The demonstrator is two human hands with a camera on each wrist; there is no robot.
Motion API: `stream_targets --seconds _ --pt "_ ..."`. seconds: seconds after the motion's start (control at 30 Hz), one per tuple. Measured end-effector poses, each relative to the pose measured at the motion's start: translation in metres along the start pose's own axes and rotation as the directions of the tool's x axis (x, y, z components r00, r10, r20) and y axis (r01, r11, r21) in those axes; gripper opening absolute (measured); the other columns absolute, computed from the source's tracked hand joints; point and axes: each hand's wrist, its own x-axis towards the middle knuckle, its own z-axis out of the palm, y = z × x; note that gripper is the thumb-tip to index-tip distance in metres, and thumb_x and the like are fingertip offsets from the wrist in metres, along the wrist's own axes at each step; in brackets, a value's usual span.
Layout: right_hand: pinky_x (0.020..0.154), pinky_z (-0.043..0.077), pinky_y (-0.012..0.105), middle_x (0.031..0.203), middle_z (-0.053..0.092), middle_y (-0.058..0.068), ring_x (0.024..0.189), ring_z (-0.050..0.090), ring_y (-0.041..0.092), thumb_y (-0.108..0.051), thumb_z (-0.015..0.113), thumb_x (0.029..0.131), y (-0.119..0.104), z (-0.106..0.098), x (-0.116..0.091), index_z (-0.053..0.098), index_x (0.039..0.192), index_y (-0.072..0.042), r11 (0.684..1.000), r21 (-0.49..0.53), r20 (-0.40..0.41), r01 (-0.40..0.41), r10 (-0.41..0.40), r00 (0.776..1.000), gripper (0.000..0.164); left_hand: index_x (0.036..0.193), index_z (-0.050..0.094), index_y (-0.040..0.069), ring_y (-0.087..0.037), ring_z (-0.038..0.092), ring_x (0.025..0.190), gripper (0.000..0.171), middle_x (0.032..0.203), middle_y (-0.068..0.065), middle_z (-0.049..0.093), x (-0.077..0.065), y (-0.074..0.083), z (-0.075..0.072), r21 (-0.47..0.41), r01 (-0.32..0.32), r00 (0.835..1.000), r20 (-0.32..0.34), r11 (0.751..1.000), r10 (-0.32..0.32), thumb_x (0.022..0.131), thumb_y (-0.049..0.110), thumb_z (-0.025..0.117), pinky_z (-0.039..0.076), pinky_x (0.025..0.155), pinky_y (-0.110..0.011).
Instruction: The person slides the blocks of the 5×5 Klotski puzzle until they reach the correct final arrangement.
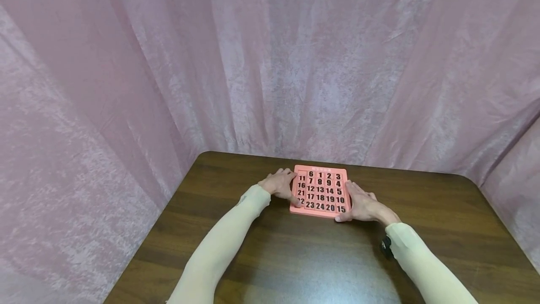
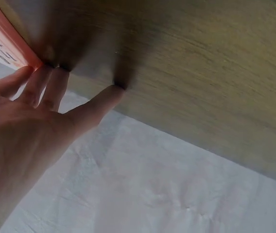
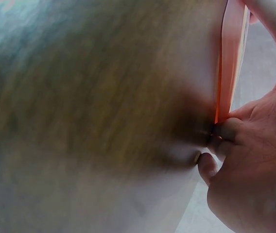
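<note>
A pink number sliding puzzle (image 1: 320, 215) lies flat near the table's far edge in the head view, its white tiles bearing black numbers. Its left column stands out of line with the neighbouring rows. My left hand (image 1: 280, 184) is at its left side, the thumb (image 1: 296, 201) on the lowest tile of that column. The other fingers spread along the frame's edge, some tips touching the table in the left wrist view. My right hand (image 1: 363, 204) holds the lower right corner, thumb at the bottom edge and fingers along the right side. The puzzle's underside is hidden.
The brown wooden table (image 1: 236, 172) carries the puzzle, with a bright reflection in front of it. A pale pink curtain (image 1: 312, 83) hangs close behind the table's far edge and along its sides. A dark round object (image 1: 386, 246) sits at the right wrist.
</note>
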Motion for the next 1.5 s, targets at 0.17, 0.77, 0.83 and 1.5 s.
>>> stream_targets --seconds 0.17,0.77,0.83,1.5 --pt "0.121 0.028 0.075 0.176 0.018 0.038 0.166 0.018 0.055 -0.058 0.094 0.078 -0.004 0.000 -0.001 0.013 0.170 0.011 1.000 -0.019 0.013 -0.010 0.010 1.000 0.141 0.167 0.047 0.019 -0.027 0.044 0.156 0.101 0.169 -0.006 0.048 0.001 0.002 0.005 -0.021 0.034 0.998 -0.044 0.999 -0.035 0.086 0.066 0.083 0.042 0.126 -0.061" --pt "0.123 0.004 0.088 0.181 0.002 0.031 0.168 0.003 0.056 -0.034 0.076 0.096 0.013 -0.019 -0.009 0.010 0.174 0.000 0.981 0.193 0.126 -0.036 0.012 0.992 0.108 0.175 0.027 0.020 -0.029 0.032 0.163 0.127 0.177 -0.004 0.032 -0.002 -0.009 -0.002 -0.013 -0.075 0.992 0.100 0.997 0.076 0.077 0.058 0.097 0.037 0.130 -0.058" --pt "0.123 0.007 0.088 0.180 0.004 0.033 0.167 0.006 0.057 -0.035 0.077 0.095 0.014 -0.019 -0.008 0.012 0.174 0.002 0.985 0.171 0.109 -0.017 -0.002 0.994 0.109 0.175 0.027 0.020 -0.029 0.034 0.162 0.126 0.177 -0.004 0.033 -0.001 -0.009 -0.002 -0.002 -0.072 0.994 0.086 0.997 0.072 0.077 0.058 0.097 0.038 0.129 -0.057" --pt "0.117 0.027 0.084 0.175 0.022 0.039 0.161 0.024 0.059 -0.052 0.078 0.096 -0.004 -0.002 -0.002 0.018 0.169 0.011 1.000 0.015 -0.035 -0.027 0.027 0.999 0.114 0.175 0.029 0.024 -0.031 0.036 0.161 0.125 0.176 -0.004 0.035 -0.003 -0.012 0.001 0.030 -0.066 0.997 0.050 0.997 0.064 0.076 0.061 0.096 0.040 0.124 -0.061"
